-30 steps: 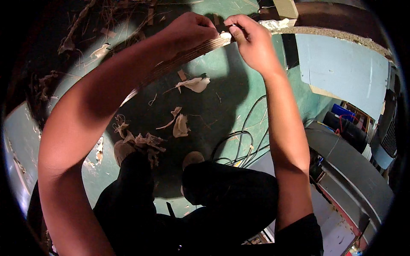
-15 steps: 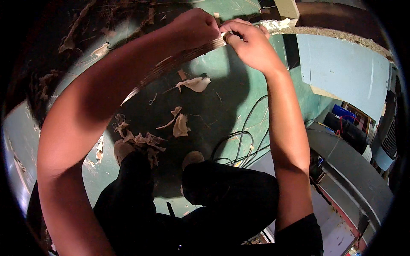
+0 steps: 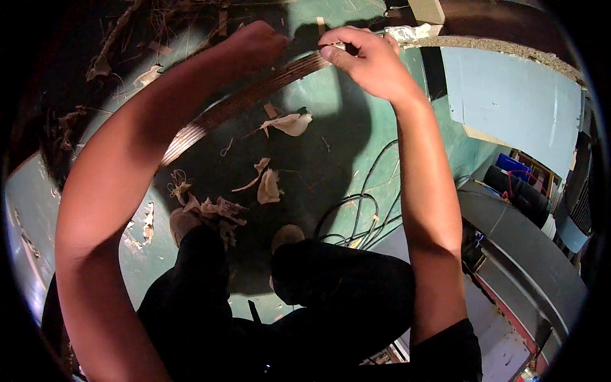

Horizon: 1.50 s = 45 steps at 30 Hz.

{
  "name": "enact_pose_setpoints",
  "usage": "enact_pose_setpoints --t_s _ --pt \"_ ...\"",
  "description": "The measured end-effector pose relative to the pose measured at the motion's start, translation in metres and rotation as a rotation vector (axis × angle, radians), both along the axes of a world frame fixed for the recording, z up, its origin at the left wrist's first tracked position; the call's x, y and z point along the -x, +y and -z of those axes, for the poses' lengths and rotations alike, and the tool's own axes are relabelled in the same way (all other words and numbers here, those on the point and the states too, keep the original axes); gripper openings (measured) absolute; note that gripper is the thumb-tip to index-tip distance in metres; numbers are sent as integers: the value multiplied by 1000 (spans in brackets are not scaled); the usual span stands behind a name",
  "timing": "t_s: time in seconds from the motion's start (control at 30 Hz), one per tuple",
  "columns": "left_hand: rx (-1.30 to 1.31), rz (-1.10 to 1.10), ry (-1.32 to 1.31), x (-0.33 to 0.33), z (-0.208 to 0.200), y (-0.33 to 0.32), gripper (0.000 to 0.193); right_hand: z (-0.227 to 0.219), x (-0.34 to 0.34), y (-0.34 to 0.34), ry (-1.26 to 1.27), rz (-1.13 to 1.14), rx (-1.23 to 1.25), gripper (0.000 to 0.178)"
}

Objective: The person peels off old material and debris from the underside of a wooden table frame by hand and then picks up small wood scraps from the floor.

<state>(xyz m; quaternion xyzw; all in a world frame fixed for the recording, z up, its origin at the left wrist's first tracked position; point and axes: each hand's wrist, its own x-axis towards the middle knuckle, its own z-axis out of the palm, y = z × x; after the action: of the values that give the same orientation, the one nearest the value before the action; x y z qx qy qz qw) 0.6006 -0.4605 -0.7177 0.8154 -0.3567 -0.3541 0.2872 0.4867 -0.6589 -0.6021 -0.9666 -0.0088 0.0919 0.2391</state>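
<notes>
A long, flat strip with fine lengthwise lines (image 3: 254,92) runs up from beneath my left forearm to my right hand; it is pale at its lower end and brown in shadow. My right hand (image 3: 366,60) is closed on the upper end of this lined strip, thumb on the near side, fingers mostly hidden behind. My left hand (image 3: 262,41) is closed like a fist in deep shadow, just above the strip. What it holds, if anything, is hidden. Beyond my right hand lies a whitish, shiny wrapped piece (image 3: 407,34).
Torn pale scraps (image 3: 289,125) and a crumpled heap (image 3: 213,210) lie on the green floor (image 3: 382,181) around my shoes. Dark cables (image 3: 363,197) loop nearby. A light-blue panel (image 3: 512,102) under a rough curved edge stands at right, above a dark cylinder (image 3: 519,191).
My left hand has moved left and slightly down, away from my right hand, uncovering more of the lined strip. My right hand stays on the strip, nearly still.
</notes>
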Motion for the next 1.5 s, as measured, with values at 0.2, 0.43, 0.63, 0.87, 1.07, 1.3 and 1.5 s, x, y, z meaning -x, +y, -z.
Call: enact_pose_setpoints --t_s 0.2,0.43,0.63,0.87,1.07,1.3,1.5 --pt "168 -145 9 12 -13 10 26 2 -2 4 21 11 45 13" --pt "213 -151 204 18 -19 2 27 7 2 15 -97 39 74 8" --pt "243 -248 345 31 -19 -4 29 17 8 16 -207 63 73 11" --pt "223 -281 380 36 -34 2 30 21 10 19 -201 75 121 8" --pt "205 -270 341 36 -31 0 30 28 9 20 -255 107 97 10" --pt "228 -264 350 34 -26 -3 30 27 -26 -24 -356 336 -131 18" --pt "238 -287 347 37 -21 -1 30 -1 8 -45 -292 525 -377 29"
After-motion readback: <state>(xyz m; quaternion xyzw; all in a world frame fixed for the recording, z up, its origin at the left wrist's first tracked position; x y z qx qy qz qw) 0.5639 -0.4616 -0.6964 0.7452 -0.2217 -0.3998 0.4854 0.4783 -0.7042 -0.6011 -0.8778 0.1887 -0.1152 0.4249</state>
